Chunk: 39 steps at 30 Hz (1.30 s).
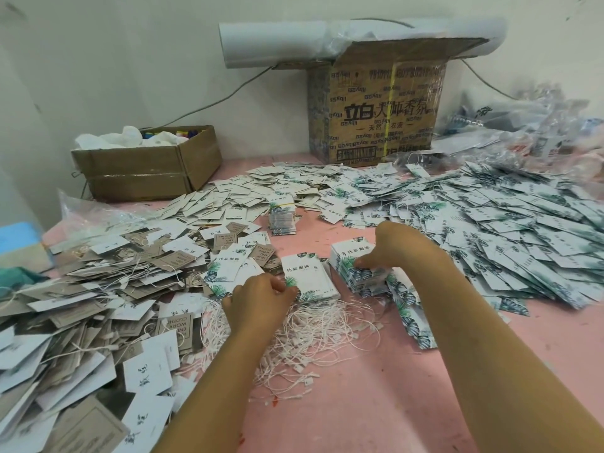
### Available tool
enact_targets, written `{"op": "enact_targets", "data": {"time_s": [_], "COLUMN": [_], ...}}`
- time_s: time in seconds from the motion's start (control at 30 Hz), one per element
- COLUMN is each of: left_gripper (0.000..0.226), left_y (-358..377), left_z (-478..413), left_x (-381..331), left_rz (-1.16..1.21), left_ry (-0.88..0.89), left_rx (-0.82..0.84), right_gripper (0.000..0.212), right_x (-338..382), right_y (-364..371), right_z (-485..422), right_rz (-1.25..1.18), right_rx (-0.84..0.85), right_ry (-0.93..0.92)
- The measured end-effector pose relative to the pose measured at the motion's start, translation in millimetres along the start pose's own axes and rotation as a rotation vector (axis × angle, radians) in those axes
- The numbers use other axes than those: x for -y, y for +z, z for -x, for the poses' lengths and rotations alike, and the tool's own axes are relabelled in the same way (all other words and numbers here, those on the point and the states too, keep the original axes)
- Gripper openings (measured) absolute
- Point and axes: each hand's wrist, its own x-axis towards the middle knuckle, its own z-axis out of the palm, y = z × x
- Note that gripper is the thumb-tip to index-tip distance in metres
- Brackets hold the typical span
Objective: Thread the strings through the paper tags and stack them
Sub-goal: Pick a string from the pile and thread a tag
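While left hand [261,297] pinches a leaf-printed paper tag [312,276], right hand [389,245] grips squared tag stack [354,276], white strings [313,335] tangled.

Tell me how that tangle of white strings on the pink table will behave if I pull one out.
The strings look thin and limp, so one would probably droop, not hold shape. They lie looped over each other, so pulling one likely drags neighbours along. Their small end tabs may snag.
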Motion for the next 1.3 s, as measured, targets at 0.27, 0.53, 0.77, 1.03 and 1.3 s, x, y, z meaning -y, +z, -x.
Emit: {"op": "enact_targets", "data": {"time_s": [0.27,0.53,0.77,1.03,1.3], "left_gripper": [0.039,0.02,0.023,0.019,0.014], "left_y": [4.8,-4.8,-20.8,-30.8,-39.0], "left_z": [1.3,0.9,6.6,12.5,14.1], "left_x": [2.0,0.1,-10.8,-29.5,-32.6], "left_rz": [-0.07,0.254,0.756,0.869,1.027], "left_ry": [0.016,-0.073,-0.012,0.193,0.28], "left_rx": [-0.04,0.02,0.125,0.204,0.12], "right_gripper": [0.045,0.029,0.032,0.033,0.027], "right_x": [3.8,4.4,13.8,23.4,24.1], "right_y": [-4.2,-11.9,-14.9,-14.5,-18.4], "right_z": [4.9,6.0,15.8,20.1,28.6], "right_rz": [-0.031,-0.18,-0.573,-0.778,-0.764], "right_rx": [-0.105,-0.092,0.083,0.092,0.291], "right_ry": [0.018,-0.039,-0.161,-0.307,-0.482]}}
